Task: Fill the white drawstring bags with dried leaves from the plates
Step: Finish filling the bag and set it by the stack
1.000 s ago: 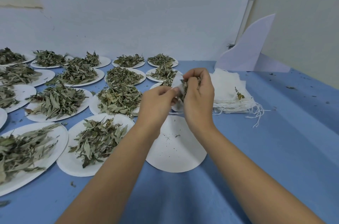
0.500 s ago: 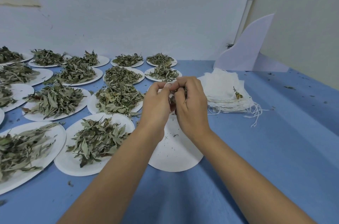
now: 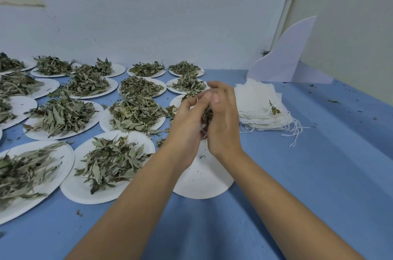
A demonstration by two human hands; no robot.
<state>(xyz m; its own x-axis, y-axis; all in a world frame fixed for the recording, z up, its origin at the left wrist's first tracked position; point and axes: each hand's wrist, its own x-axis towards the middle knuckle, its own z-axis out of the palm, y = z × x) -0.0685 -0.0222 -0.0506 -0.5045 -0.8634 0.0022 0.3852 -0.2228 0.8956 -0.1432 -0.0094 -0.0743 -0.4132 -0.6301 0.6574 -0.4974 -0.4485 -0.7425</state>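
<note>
Between left hand and right hand, both clenched round dried leaves, a hidden bag probably fills; next, cinch it.

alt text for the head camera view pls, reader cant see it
The left hand and right hand hold a clump of dried leaves between them above a nearly bare white plate on a blue table. To the left lie plates heaped with leaves, to the right a stack of white drawstring bags.

Reaching forward with both bare arms, cupping left hand against right hand, fingers curled round dried leaves between the palms
</note>
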